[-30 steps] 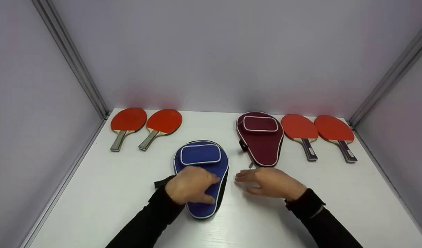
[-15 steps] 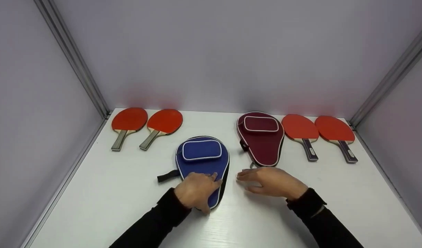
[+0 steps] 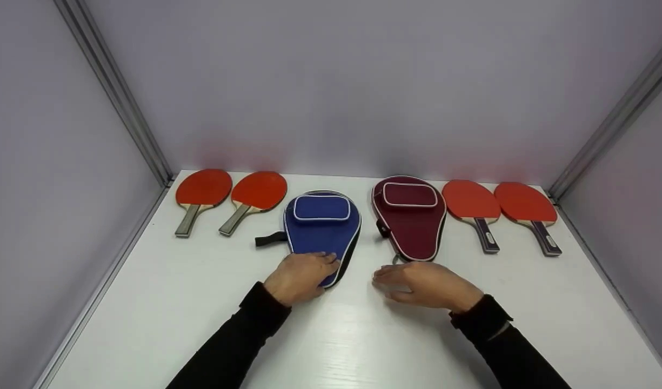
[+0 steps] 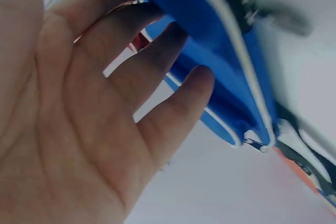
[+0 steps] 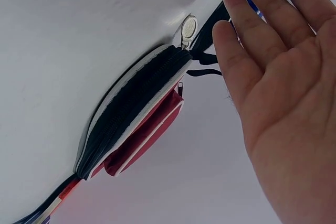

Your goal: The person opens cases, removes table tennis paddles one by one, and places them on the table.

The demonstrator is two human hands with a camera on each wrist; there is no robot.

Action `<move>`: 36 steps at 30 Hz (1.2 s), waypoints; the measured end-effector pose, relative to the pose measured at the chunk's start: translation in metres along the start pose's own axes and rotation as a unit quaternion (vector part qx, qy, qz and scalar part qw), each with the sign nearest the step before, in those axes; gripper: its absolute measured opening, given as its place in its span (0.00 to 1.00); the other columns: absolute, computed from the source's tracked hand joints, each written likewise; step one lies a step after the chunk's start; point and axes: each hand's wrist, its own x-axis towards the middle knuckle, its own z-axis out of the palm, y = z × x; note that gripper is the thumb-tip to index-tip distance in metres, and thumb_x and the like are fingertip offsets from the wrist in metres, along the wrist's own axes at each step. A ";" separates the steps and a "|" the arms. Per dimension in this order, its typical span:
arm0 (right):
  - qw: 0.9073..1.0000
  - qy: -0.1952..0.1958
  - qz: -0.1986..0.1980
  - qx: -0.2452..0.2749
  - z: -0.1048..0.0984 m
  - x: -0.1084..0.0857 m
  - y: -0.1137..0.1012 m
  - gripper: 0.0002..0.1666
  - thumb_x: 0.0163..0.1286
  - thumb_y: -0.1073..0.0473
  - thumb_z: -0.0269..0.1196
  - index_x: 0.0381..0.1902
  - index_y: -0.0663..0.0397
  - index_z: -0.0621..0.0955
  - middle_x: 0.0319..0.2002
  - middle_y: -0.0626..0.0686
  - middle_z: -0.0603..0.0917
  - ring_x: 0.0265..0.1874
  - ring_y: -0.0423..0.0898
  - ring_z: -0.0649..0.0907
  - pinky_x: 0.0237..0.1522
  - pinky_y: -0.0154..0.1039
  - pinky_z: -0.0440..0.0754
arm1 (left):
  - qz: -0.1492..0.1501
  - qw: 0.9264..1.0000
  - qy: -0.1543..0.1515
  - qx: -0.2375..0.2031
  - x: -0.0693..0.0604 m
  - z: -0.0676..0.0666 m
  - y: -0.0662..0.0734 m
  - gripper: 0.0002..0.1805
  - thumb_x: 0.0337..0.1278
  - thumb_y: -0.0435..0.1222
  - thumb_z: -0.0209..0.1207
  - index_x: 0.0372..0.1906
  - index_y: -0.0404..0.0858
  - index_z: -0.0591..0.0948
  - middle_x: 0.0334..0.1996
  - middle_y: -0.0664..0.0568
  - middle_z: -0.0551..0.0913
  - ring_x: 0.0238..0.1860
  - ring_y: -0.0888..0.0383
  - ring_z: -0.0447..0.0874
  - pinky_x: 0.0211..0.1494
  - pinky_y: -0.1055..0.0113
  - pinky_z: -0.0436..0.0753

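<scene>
A blue table tennis bat case (image 3: 322,227) with white piping and a front pocket lies flat on the white table, its black strap (image 3: 271,239) out to the left. My left hand (image 3: 302,275) rests on its narrow lower end. In the left wrist view the fingers (image 4: 152,72) look fairly straight against the blue fabric. My right hand (image 3: 425,283) hovers low or rests on the table, holding nothing, just below the tip of a maroon bat case (image 3: 414,229). That case's black zip edge and metal zip pull (image 5: 189,26) show in the right wrist view.
Two red bats (image 3: 204,187) (image 3: 259,190) with grey handles lie at the back left. At the back right are two more red bats (image 3: 471,199) (image 3: 525,201) with dark handles, beside the maroon case. Pale walls (image 3: 331,86) enclose the table (image 3: 163,302) behind and at both sides.
The blue case has slid away from me towards the back wall, roughly level with the maroon case, under my left hand. My right hand stays nearly still.
</scene>
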 end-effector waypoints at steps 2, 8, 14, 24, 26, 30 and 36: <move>1.000 0.007 -0.008 0.003 0.001 0.001 0.001 0.22 0.84 0.60 0.71 0.71 0.51 0.92 0.69 0.53 0.95 0.72 0.54 0.93 0.73 0.55 0.93 | 0.004 0.999 0.041 0.003 0.003 0.011 -0.007 0.33 0.71 0.38 0.80 0.79 0.44 0.88 0.77 0.51 0.90 0.76 0.52 0.92 0.69 0.53 0.97; 1.000 0.008 -0.002 0.008 -0.001 0.000 0.001 0.22 0.83 0.62 0.71 0.71 0.52 0.92 0.69 0.53 0.95 0.72 0.54 0.93 0.74 0.56 0.92 | 0.008 0.992 0.129 0.002 0.037 0.094 -0.047 0.30 0.74 0.34 0.75 0.78 0.49 0.88 0.75 0.54 0.92 0.74 0.53 0.93 0.60 0.51 1.00; 1.000 0.004 0.022 -0.006 -0.003 -0.003 0.001 0.23 0.85 0.60 0.70 0.74 0.52 0.91 0.71 0.54 0.94 0.73 0.55 0.92 0.76 0.57 0.91 | -0.020 0.991 0.133 0.007 0.040 0.078 -0.045 0.26 0.79 0.29 0.70 0.76 0.45 0.90 0.73 0.51 0.93 0.72 0.52 0.95 0.63 0.54 0.99; 0.986 0.085 0.140 -0.009 -0.030 -0.009 0.009 0.25 0.86 0.55 0.73 0.76 0.54 0.89 0.74 0.57 0.92 0.74 0.59 0.91 0.73 0.62 0.92 | -0.061 0.991 0.109 -0.055 0.031 0.010 -0.034 0.20 0.83 0.34 0.70 0.71 0.34 0.91 0.69 0.41 0.95 0.65 0.42 0.98 0.57 0.44 1.00; 0.977 0.117 0.180 -0.012 -0.037 -0.007 0.011 0.27 0.87 0.53 0.72 0.77 0.55 0.88 0.75 0.58 0.91 0.75 0.60 0.90 0.73 0.63 0.91 | -0.077 0.988 0.112 -0.071 0.034 0.001 -0.039 0.23 0.83 0.40 0.72 0.73 0.34 0.90 0.69 0.40 0.94 0.65 0.40 0.98 0.58 0.41 0.99; 0.954 0.165 0.249 -0.027 -0.051 0.001 0.018 0.30 0.89 0.47 0.68 0.80 0.55 0.86 0.78 0.62 0.88 0.76 0.64 0.89 0.70 0.65 0.92 | -0.119 0.980 0.135 -0.088 0.041 -0.018 -0.044 0.29 0.87 0.45 0.68 0.80 0.34 0.85 0.75 0.39 0.91 0.74 0.39 0.93 0.75 0.41 0.93; 0.927 0.183 0.325 -0.031 -0.069 0.012 0.026 0.35 0.92 0.43 0.63 0.85 0.55 0.81 0.84 0.65 0.81 0.81 0.69 0.84 0.67 0.68 0.93 | -0.193 0.956 0.185 -0.121 0.049 -0.036 -0.048 0.31 0.93 0.48 0.60 0.83 0.34 0.81 0.80 0.37 0.86 0.83 0.37 0.84 0.89 0.40 0.80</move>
